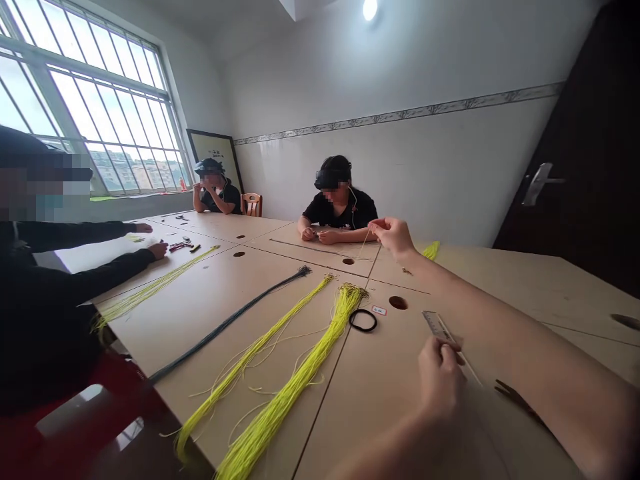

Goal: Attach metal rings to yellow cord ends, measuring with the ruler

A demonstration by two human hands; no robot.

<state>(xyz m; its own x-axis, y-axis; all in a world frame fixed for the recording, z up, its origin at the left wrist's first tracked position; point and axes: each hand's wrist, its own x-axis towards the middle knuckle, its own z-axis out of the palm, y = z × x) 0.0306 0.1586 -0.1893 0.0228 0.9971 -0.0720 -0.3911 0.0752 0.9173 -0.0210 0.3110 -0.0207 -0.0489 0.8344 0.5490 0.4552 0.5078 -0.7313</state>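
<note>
My right hand [393, 237] is raised above the table with thumb and finger pinched on a thin yellowish cord [365, 244], which hangs down from the fingertips. Lower and closer to me, my left hand [443, 370] is closed on a small clear ruler [434, 324], whose marked end sticks out past the fingers. A thin pale strand [471, 368] runs along the ruler and under the fingers. To the left of my left hand lie a black ring-shaped band [363, 321], a small red-edged label [379, 311] and a thick bundle of yellow cords [305, 360].
A thinner yellow bundle [260, 343] and a dark grey cord bundle [235, 320] lie further left. A dark pointed tool [520, 400] rests under my right forearm. The table has round holes [399, 303]. Co-workers [340, 200] sit across and at the left.
</note>
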